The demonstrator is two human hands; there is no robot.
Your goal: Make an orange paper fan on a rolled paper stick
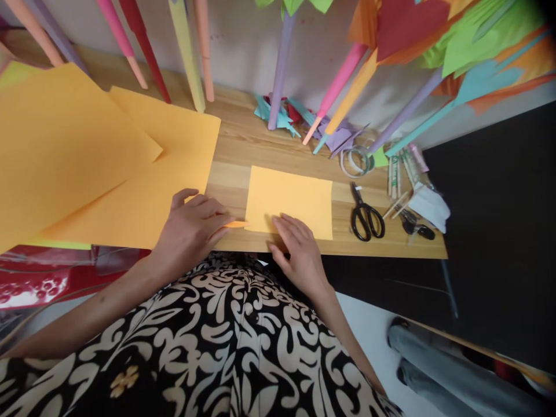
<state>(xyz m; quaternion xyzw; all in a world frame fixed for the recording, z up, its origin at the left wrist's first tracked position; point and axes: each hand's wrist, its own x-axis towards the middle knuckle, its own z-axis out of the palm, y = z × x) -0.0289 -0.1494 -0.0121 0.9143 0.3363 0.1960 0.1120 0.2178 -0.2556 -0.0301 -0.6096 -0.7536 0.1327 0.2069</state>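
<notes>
A small orange-yellow paper sheet (290,197) lies on the wooden table near its front edge. My left hand (193,226) is closed around a thin orange paper piece (238,224), whose tip reaches the sheet's left edge. My right hand (297,252) rests with spread fingers on the sheet's lower part, thumb at the table edge. Large orange paper sheets (191,136) overlap on the left, partly under my left hand. Black-handled scissors (367,214) lie to the right of the small sheet.
Tape rolls (357,161), glue sticks (394,176) and a second black-handled tool (417,226) lie at the right. Coloured paper scraps (339,136) and several paper-wrapped stems (282,69) stand along the wall. A person's legs (452,370) show at lower right.
</notes>
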